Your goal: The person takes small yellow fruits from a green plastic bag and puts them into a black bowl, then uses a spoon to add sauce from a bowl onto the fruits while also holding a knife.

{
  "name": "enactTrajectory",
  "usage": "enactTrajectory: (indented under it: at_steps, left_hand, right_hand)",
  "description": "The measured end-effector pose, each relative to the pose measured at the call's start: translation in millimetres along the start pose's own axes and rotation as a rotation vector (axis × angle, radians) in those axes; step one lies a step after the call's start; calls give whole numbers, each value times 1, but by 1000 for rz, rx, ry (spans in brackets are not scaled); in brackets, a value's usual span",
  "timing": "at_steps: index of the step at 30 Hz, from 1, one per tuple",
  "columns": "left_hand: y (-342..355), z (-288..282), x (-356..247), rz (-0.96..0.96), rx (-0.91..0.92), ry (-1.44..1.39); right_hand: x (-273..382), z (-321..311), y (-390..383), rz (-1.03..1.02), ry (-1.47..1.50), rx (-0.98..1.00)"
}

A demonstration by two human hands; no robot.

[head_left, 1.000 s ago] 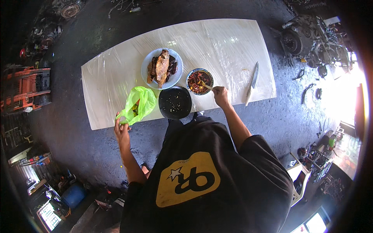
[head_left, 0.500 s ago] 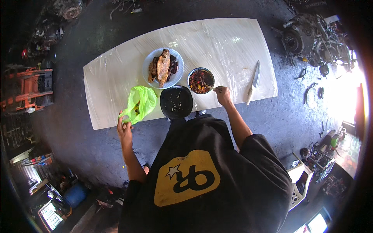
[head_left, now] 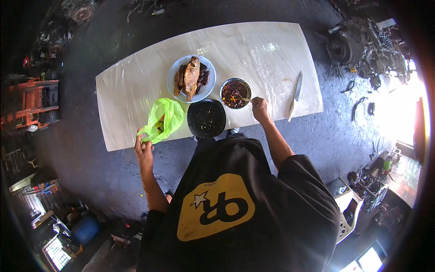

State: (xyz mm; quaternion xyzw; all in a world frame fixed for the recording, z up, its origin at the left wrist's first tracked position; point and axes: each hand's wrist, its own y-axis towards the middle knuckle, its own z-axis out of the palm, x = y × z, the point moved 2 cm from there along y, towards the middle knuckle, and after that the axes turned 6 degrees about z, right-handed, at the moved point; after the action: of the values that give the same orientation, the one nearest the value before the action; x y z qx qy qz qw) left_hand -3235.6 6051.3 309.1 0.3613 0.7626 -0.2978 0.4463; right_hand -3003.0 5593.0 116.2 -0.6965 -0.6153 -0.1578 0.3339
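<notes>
My right hand (head_left: 260,109) is closed round the handle of a light-coloured spoon (head_left: 246,99), whose other end sits in a bowl (head_left: 222,86) of dark sauce with red and yellow chopped bits. At the table's near left edge, my left hand (head_left: 144,147) pinches the rim of a bright green plastic bag (head_left: 171,119); some yellow and green pieces show inside it. Between the bag and the bowl lies a black square plate (head_left: 207,119) with small pale crumbs on it. Behind that, a pale blue plate (head_left: 172,78) bears a whole cooked fish (head_left: 191,78) on top of darker browned pieces.
A knife (head_left: 297,96) with a pale handle lies on the right of the plastic-covered white table (head_left: 253,50). Greasy engine parts (head_left: 362,50) stand on the floor at far right, an orange metal frame (head_left: 34,104) at left, a white chair (head_left: 349,215) at lower right.
My right hand has shifted slightly up with the spoon, and the sauce's surface has been stirred. The left hand keeps its hold on the bag.
</notes>
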Motion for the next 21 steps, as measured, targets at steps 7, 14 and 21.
enactTrajectory:
  at_steps: [7, 14, 21]
  left_hand:
    - [-6, -3, 3, -64, -17, -2]
    - [-10, 0, -1, -24, -42, -60]
    - [-16, -6, 13, 51, -32, -56]
  right_hand:
    - [70, -56, 17, -204, -192, -191]
    - [94, -51, 66, -216, -370, -75]
    - [125, -30, 86, -543, -387, 255]
